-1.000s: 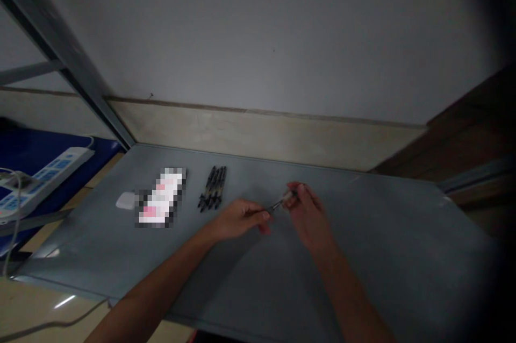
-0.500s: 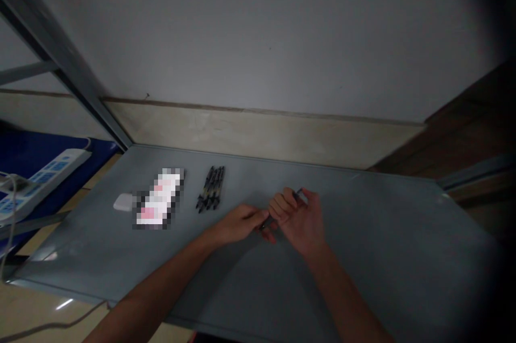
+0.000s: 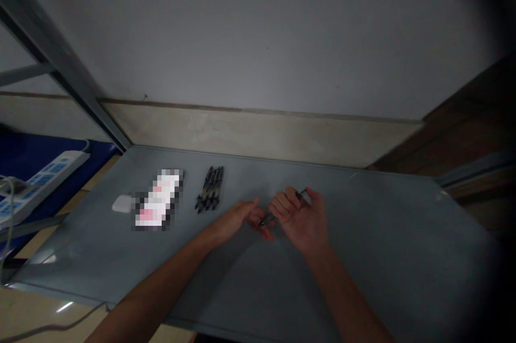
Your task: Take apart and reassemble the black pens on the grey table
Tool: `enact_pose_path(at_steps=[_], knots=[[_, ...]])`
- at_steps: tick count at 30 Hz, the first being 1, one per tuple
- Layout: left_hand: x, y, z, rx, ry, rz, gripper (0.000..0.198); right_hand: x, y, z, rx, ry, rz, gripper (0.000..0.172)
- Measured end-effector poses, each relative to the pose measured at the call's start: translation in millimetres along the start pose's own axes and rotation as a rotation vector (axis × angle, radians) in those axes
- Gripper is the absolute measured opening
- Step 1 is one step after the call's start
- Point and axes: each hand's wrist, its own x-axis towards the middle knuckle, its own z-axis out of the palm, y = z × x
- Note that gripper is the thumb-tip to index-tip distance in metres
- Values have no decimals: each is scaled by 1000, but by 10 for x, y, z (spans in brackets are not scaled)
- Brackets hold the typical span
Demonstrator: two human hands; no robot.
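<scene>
My right hand [image 3: 300, 219] is curled palm-up around a thin dark pen [image 3: 303, 192]; the pen's one end sticks out past the thumb and the other end near the fingers. My left hand [image 3: 242, 220] pinches the pen's lower tip beside the right fingers. Both hands hover just above the grey table mat [image 3: 363, 246], near its middle. A row of several black pens [image 3: 210, 195] lies on the mat to the left of my hands.
A blurred pink and white packet [image 3: 157, 206] and a small white block [image 3: 121, 203] lie left of the pens. A white power strip [image 3: 36, 181] rests on a blue surface at far left. A metal frame post [image 3: 64, 69] slants down at the back left.
My right hand turned palm-up and closed round the pen, moving a little toward me. My left hand shifted from holding the shaft to pinching its lower tip.
</scene>
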Motion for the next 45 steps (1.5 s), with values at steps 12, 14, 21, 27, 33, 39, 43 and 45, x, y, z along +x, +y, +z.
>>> enact_pose_path(at_steps=[12, 14, 21, 27, 33, 39, 43, 45], knots=[[-11, 5, 5, -106, -14, -53, 74, -17, -24, -10, 8, 12, -43, 52], [-16, 18, 10, -98, -10, -73, 75, -16, -26, 3, 5, 14, -54, 53], [-13, 47, 12, -73, -16, -100, 79, -17, -28, -1, -12, 7, -47, 53], [-13, 21, 3, -121, -30, -75, 77, -17, -17, 17, -18, 18, -67, 52], [-2, 4, 4, -134, 0, -74, 78, 3, -8, -9, -29, 30, -73, 53], [-2, -2, -5, -134, -14, -74, 77, -7, -11, -2, -33, 20, -67, 54], [-10, 26, 20, -94, 7, -92, 77, -6, -6, 3, -43, 26, -53, 53], [-12, 44, 30, -72, 7, -103, 76, 1, 0, -1, -47, 38, -62, 53]])
